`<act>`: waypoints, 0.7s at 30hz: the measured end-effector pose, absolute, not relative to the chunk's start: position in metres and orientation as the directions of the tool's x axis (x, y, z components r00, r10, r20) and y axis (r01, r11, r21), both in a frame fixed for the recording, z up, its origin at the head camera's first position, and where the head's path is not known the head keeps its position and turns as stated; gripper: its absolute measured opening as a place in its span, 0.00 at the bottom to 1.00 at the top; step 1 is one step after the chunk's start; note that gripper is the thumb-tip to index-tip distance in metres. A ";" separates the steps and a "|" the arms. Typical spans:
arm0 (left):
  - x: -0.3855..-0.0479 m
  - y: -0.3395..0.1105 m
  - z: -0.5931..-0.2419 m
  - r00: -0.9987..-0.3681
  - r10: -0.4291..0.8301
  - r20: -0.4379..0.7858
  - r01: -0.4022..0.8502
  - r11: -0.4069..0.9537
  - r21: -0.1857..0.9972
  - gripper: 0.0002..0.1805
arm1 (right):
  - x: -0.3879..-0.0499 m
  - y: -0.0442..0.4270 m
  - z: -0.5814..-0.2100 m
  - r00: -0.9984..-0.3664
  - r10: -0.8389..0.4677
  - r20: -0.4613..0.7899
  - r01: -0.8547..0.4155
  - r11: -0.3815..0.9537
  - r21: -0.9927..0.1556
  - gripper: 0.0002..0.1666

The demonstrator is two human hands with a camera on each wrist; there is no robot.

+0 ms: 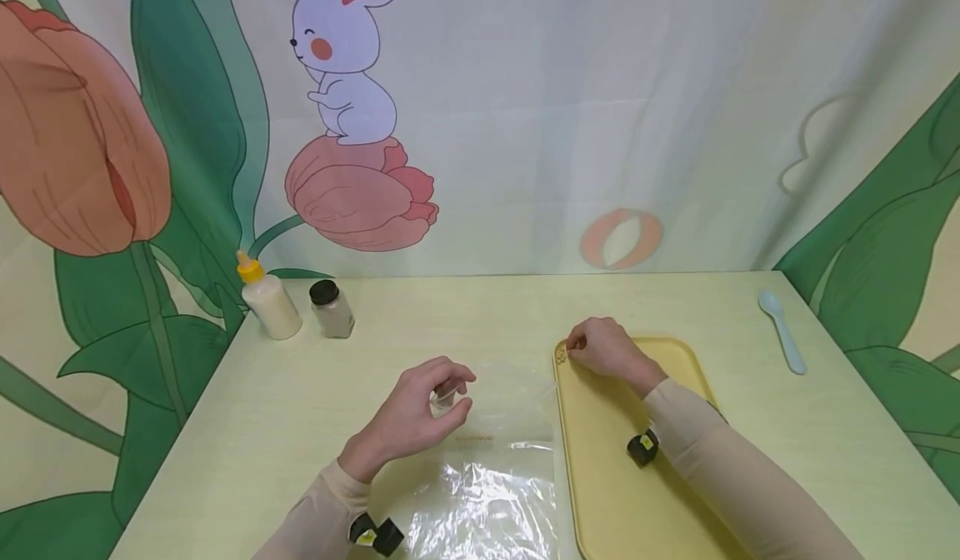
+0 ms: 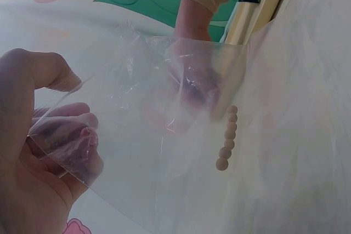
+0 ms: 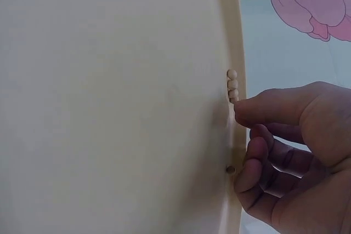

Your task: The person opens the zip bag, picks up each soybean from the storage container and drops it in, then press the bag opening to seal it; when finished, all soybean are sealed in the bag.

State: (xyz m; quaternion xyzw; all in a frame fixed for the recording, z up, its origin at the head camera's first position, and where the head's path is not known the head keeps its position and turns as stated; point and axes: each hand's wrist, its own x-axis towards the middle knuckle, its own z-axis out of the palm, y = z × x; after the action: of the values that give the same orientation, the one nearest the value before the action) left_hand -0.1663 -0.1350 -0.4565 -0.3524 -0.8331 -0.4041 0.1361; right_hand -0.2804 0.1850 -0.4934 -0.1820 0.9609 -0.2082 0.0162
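Note:
My left hand holds the mouth of a clear plastic bag, its thumb and curled fingers apart with the film between them. The same bag spreads away from that hand in the left wrist view. At the yellow tray's far left corner is my right hand. Small beige beads lie in a row along the tray's edge, by the right thumb tip. A single bead sits lower along the edge. Through the film, a row of several beads shows.
A white bottle with a yellow nozzle cap and a small black-lidded jar stand at the back left. On the right lies a pale blue spoon. A printed curtain hangs behind the table.

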 end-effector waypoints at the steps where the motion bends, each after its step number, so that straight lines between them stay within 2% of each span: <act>1: -0.166 -0.135 -0.457 -0.715 0.477 0.511 0.697 0.425 0.578 0.11 | -0.280 0.185 -0.493 -0.933 -0.356 0.051 -0.345 0.847 -0.405 0.06; 21: -0.166 -0.135 -0.455 -0.708 0.480 0.518 0.704 0.424 0.570 0.11 | -0.261 0.181 -0.471 -0.919 -0.381 0.101 -0.384 0.807 -0.449 0.05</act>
State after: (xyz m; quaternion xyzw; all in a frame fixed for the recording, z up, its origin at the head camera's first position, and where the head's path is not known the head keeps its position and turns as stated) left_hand -0.1656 -0.1351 -0.4553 -0.3555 -0.8321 -0.4022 0.1394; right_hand -0.2611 0.1810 -0.4711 -0.2013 0.9504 -0.2369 -0.0030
